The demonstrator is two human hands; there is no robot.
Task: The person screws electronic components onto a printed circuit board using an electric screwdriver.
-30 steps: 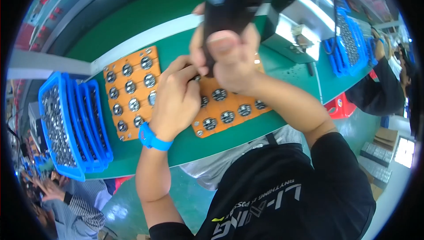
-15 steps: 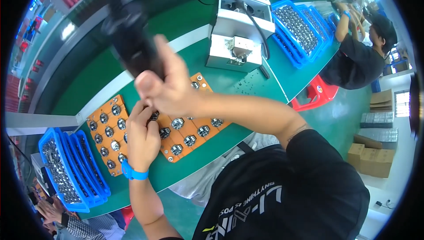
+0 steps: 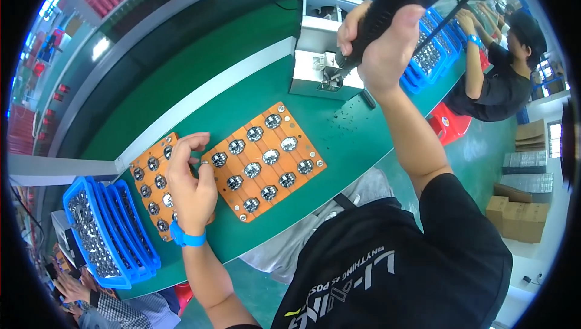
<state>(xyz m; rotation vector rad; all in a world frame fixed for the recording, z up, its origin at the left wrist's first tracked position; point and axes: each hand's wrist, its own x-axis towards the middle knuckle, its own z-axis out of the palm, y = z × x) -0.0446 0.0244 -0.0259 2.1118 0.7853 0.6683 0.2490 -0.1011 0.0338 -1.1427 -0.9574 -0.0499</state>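
Note:
A black electric screwdriver (image 3: pixel 399 11) is gripped in my right hand (image 3: pixel 390 54), raised over the grey-white screw feeder (image 3: pixel 305 74). Its tip is at the metal pick-up part on the feeder's front. My left hand (image 3: pixel 192 190) hovers around the near corner between two orange fixture plates, fingers bent, thumb apart, nothing visible in it. The right-hand orange plate (image 3: pixel 262 145) carries rows of small round circuit boards, one being a board (image 3: pixel 270 156) near its middle. My left hand and wrist partly cover the other orange plate (image 3: pixel 156 195), which also holds round boards.
Stacked blue trays (image 3: pixel 115 277) of small parts stand at the left; more blue trays (image 3: pixel 445 66) lie beyond the feeder. Small dark bits (image 3: pixel 342 120) are scattered on the green bench (image 3: pixel 357 147). A co-worker (image 3: pixel 499 87) sits at right by a red stool (image 3: pixel 451 124); another person's hands (image 3: pixel 71 288) show lower left.
My right hand has swung the screwdriver from above the orange plates rightward to the feeder. My left hand has lifted its fingers from beside the right-hand plate and opened a little.

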